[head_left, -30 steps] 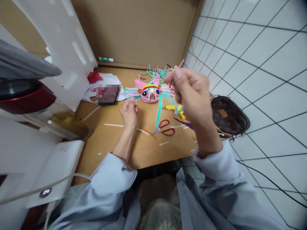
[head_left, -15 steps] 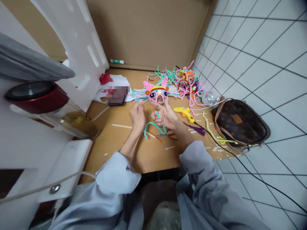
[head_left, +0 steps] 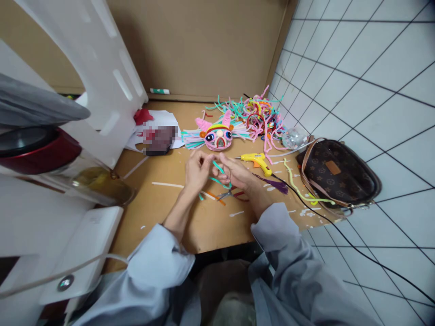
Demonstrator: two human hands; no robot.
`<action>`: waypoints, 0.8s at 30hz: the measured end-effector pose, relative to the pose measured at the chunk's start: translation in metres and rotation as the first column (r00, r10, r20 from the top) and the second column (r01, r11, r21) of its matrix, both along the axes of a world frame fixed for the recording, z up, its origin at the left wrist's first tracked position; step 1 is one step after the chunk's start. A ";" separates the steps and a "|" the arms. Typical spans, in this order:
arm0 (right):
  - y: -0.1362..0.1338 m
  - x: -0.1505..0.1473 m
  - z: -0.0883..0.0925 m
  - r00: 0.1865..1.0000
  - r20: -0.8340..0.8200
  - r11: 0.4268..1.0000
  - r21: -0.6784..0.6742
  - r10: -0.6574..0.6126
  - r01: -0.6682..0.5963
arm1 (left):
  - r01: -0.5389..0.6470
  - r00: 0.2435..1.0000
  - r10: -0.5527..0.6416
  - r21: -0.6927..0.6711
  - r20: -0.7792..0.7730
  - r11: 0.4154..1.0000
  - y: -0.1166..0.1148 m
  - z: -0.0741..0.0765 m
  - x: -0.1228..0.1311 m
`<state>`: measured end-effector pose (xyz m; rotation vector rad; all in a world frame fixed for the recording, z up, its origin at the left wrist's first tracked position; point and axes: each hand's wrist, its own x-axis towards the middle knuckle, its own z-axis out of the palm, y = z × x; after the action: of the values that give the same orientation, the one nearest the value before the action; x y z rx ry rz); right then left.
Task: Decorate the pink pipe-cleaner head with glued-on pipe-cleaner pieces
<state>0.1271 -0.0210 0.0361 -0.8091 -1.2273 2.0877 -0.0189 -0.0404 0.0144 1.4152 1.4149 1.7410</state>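
A teal pipe cleaner [head_left: 218,167] runs through the curled fingers of my right hand [head_left: 237,173], and its loose part bends down below them. My left hand [head_left: 197,171] is closed in a pinch, its fingertips meeting those of the right; what lies in the pinch is too small to make out. Just beyond both hands sits a pink animal-face craft [head_left: 218,137] with big eyes, pointed ears and bundles of pastel pipe cleaners at its sides. Scissors [head_left: 225,194] with red handles lie under my right hand, partly hidden by it.
A yellow glue gun [head_left: 255,159] and a purple tassel [head_left: 277,184] lie to the right, near a brown handbag [head_left: 340,170]. Tangled pipe cleaners [head_left: 260,113] are heaped at the back. On the left are a phone-like object [head_left: 159,141] and a glass bottle [head_left: 98,181].
My hands have come together, the left moving right to meet the right hand's fingertips. The teal pipe cleaner's loop has shifted lower behind the fingers. The whole view has turned slightly.
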 end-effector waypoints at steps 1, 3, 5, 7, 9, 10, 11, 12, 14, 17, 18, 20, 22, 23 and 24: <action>0.000 0.002 -0.002 1.000 0.023 0.999 0.048 -0.008 0.006 | -0.057 0.998 0.057 -0.004 0.023 0.998 0.001 0.000 -0.002; -0.001 0.004 -0.006 0.996 0.069 0.987 0.153 -0.063 0.051 | -0.118 0.991 0.120 -0.027 0.052 0.993 0.001 0.001 -0.007; 0.000 0.005 -0.008 0.985 0.057 0.957 0.252 -0.164 0.145 | -0.144 0.987 0.146 -0.042 0.060 0.989 0.002 0.000 -0.009; 0.000 0.005 -0.008 0.972 -0.018 0.931 0.284 -0.235 0.230 | -0.168 0.982 0.172 -0.061 0.074 0.984 0.003 -0.001 -0.011; 0.000 0.005 -0.008 0.967 -0.095 0.937 0.242 -0.235 0.252 | -0.186 0.976 0.195 -0.095 0.092 0.978 0.004 -0.003 -0.011; 0.000 0.005 -0.007 0.969 -0.120 0.948 0.210 -0.217 0.239 | -0.189 0.974 0.201 -0.112 0.101 0.975 0.005 -0.004 -0.011; 0.000 0.006 -0.007 0.972 -0.134 0.959 0.179 -0.195 0.217 | -0.191 0.973 0.205 -0.125 0.110 0.974 0.006 -0.005 -0.011; 0.000 0.006 -0.007 0.975 -0.137 0.969 0.152 -0.172 0.193 | -0.192 0.971 0.209 -0.134 0.120 0.972 0.006 -0.006 -0.010; 0.002 0.008 -0.007 0.983 -0.117 0.983 0.106 -0.139 0.151 | -0.188 0.968 0.208 -0.140 0.143 0.972 0.006 -0.008 -0.010; 0.005 0.012 -0.008 0.991 -0.056 0.990 0.063 -0.120 0.124 | -0.196 0.959 0.215 -0.114 0.186 0.974 0.008 -0.010 -0.011; 0.007 0.014 -0.008 0.991 -0.038 0.990 0.054 -0.127 0.129 | -0.208 0.951 0.226 -0.102 0.213 0.973 0.009 -0.010 -0.012; 0.010 0.017 -0.007 0.987 -0.019 0.987 0.038 -0.157 0.158 | -0.250 0.919 0.265 -0.090 0.292 0.964 0.012 -0.010 -0.015; 0.012 0.021 -0.005 0.980 -0.022 0.980 0.027 -0.196 0.197 | -0.290 0.877 0.304 -0.094 0.372 0.952 0.015 -0.008 -0.018; 0.012 0.022 -0.004 0.977 -0.027 0.977 0.022 -0.211 0.212 | -0.294 0.865 0.307 -0.096 0.396 0.951 0.016 -0.007 -0.018; 0.012 0.022 -0.004 0.975 -0.030 0.975 0.017 -0.220 0.220 | -0.282 0.864 0.296 -0.096 0.406 0.955 0.016 -0.007 -0.018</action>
<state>0.1492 -0.0088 0.0324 -0.8619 -1.0895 1.8988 -0.0371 -0.0243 0.0078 0.7665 1.4546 2.0419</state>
